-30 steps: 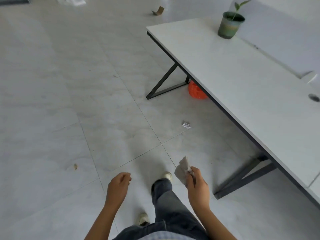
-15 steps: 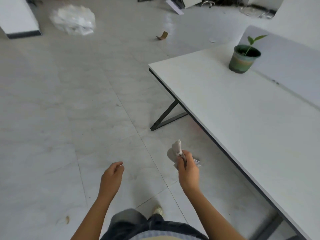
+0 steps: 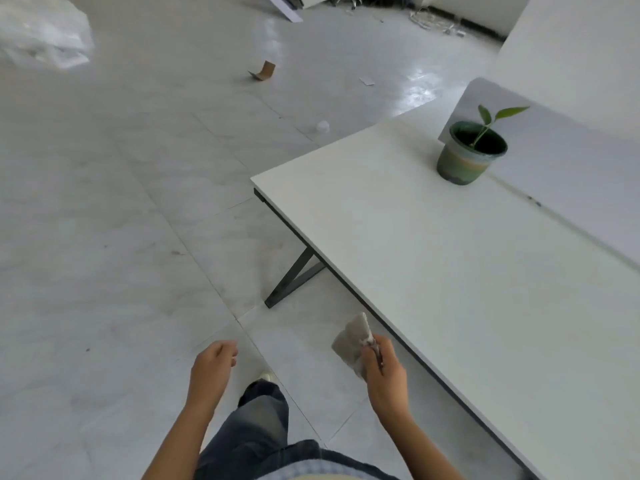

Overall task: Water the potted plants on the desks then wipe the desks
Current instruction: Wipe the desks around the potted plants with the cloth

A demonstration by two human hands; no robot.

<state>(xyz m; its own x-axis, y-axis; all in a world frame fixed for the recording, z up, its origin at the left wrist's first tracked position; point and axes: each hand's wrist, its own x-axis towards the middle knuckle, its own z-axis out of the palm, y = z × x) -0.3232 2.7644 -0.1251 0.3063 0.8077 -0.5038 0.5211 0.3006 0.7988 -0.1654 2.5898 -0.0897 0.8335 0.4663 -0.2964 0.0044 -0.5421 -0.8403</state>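
Since half a second ago the desk's [image 3: 433, 271] near-left corner has slid lower and to the left in your view, and your right hand [image 3: 386, 374] now hangs lower in view beside the desk's near edge.

- Cloth [image 3: 351, 341]: grey, crumpled, pinched between thumb and fingers of your right hand. It sticks up above the knuckles, off the desk, over the floor [image 3: 121, 237] just outside the near edge.
- Left hand [image 3: 213, 365]: fingers loosely curled, grasping nothing, out over the floor well clear of the desk.
- Potted plant [image 3: 471, 152]: green banded pot, upright, with a thin seedling bearing two leaves. It stands at the desk's far edge, close to the far-left corner, just beside the grey partition [image 3: 581, 168] running along that edge. It is well apart from both hands.
- Desk leg [image 3: 294, 280]: dark angled frame under the near-left corner.
- Below you: a jeans leg [image 3: 259, 420] and a pale shoe [image 3: 266, 376] stepping forward.
- Floor litter beyond the desk: a small white cap [image 3: 322, 126], a folded cardboard scrap [image 3: 264, 71], and crumpled clear plastic [image 3: 41, 36] at the top left.
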